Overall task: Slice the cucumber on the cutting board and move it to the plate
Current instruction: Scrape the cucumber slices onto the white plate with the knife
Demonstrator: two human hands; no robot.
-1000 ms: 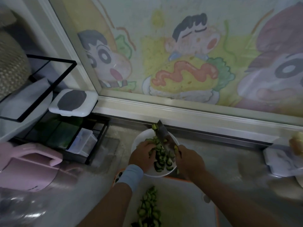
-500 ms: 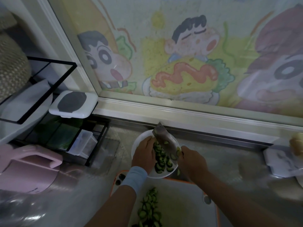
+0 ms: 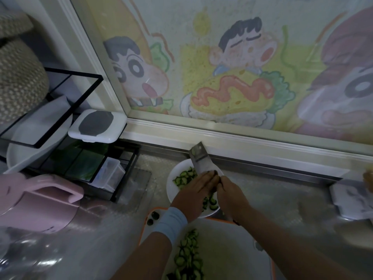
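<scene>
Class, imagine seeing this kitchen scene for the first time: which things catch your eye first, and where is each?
A big cartoon mural fills the top of the view. Below it, a left hand and a right hand meet over a white plate of cucumber slices, the right holding a cleaver tilted up toward the mural. More slices lie on the orange-rimmed cutting board nearest the camera.

Cartoon mural [image 3: 232,77] behind, black rack [image 3: 50,110] at left, white box [image 3: 96,126] on it, clear tub [image 3: 112,174] below, pink appliance [image 3: 40,201] beside rack, woven basket [image 3: 18,81] upper left, white container [image 3: 351,201] far right.
</scene>
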